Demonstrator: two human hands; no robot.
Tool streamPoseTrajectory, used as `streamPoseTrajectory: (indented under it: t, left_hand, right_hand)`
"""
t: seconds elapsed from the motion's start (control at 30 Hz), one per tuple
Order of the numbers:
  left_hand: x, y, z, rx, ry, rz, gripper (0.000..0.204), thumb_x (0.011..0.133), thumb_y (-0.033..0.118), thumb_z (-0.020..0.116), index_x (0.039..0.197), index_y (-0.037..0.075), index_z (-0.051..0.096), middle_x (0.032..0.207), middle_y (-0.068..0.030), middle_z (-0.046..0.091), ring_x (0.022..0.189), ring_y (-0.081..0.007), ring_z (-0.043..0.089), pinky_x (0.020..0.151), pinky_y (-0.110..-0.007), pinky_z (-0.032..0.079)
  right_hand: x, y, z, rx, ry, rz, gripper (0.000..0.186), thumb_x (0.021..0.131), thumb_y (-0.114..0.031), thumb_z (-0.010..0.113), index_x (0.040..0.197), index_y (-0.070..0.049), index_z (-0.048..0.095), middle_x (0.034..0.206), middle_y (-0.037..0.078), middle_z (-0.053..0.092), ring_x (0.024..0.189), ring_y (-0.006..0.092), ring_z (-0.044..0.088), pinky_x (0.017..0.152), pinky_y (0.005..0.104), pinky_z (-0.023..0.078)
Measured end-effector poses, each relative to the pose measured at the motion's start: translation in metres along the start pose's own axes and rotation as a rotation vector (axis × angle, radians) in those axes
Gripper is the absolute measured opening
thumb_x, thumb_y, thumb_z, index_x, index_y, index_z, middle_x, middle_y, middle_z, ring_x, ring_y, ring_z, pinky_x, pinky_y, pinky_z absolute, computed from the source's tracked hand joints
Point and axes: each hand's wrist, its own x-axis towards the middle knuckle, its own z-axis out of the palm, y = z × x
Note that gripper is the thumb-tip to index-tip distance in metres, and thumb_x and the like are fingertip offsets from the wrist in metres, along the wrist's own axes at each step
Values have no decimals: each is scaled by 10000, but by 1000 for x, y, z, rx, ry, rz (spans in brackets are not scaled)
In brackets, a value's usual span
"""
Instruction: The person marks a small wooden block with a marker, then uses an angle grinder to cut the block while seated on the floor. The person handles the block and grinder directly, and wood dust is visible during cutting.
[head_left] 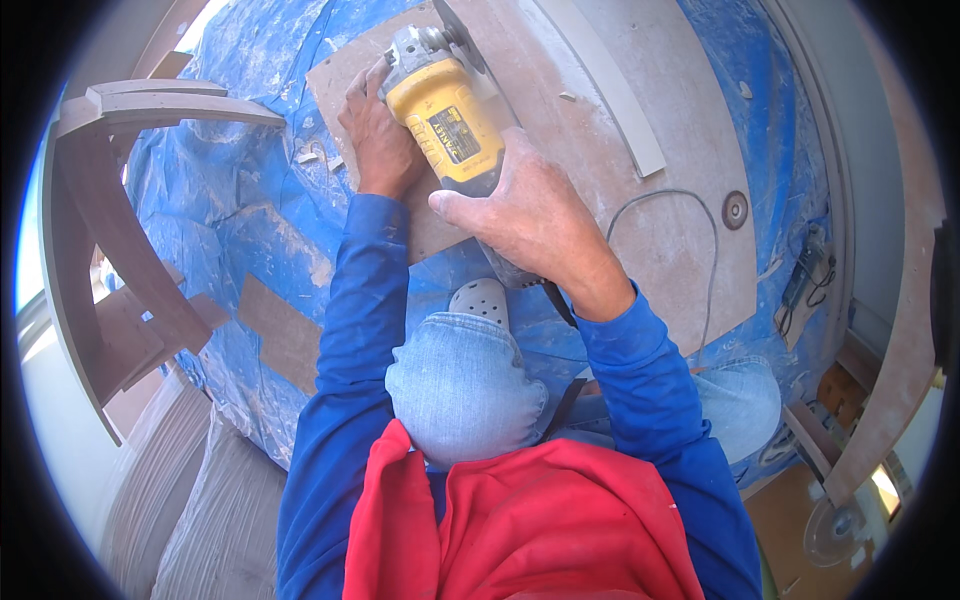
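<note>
A yellow angle grinder with a grey metal head lies aslant in both my hands, over a dusty brown board. My right hand is wrapped round the rear of its body, thumb across the near side. At the front, my left hand grips the tool beside its metal head; some of its fingers are hidden behind the grinder. The dark disc sits at the far end, seen nearly edge-on. Whether it touches the wood or spins, I cannot tell. A dark cord leaves the rear end below my right wrist.
Under the work lies a wide wooden board on a dusty blue tarp. A pale curved strip, a thin cable and a round abrasive disc rest on it. Curved wooden frame pieces stand at left.
</note>
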Motion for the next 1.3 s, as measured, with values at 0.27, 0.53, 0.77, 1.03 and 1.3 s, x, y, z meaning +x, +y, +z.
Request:
streamPoseTrajectory:
  t: [0.27,0.53,0.77,1.03,1.3]
  left_hand:
    - [0,3,-1,-22,20,-10,545,942,393,756,1455,217,706,1623,-104,516,1504,-419,402,1220,-591,291]
    - [1,3,-1,-24,33,-5,521,955,410,741,1442,227,721,1630,-96,516,1504,-418,403,1222,-586,297]
    - [2,5,-1,-48,53,-20,521,952,401,747,1439,218,721,1621,-92,523,1499,-413,411,1221,-581,304]
    - [3,6,-4,-29,46,-5,479,967,354,730,1422,205,728,1619,-54,528,1493,-406,423,1220,-559,320]
    - [2,6,-3,-43,91,-1,475,979,322,707,1435,189,716,1629,-51,526,1488,-383,435,1226,-531,312]
  right_hand:
    - [1,6,2,9,8,-38,592,787,-362,902,1033,78,593,907,306,696,858,459,724,753,498,570]
    - [0,12,4,17,12,-19,584,794,-368,892,1032,72,591,908,288,698,846,439,722,745,496,565]
    - [-1,11,4,26,9,-17,581,795,-363,895,1040,69,593,925,282,702,854,429,723,751,487,567]
    - [-1,10,1,14,-2,-1,593,794,-358,899,1056,76,592,961,304,711,899,447,736,774,502,574]
    - [-2,8,-2,-43,-41,57,675,826,-372,886,1250,84,624,1067,265,768,980,354,782,868,428,610]
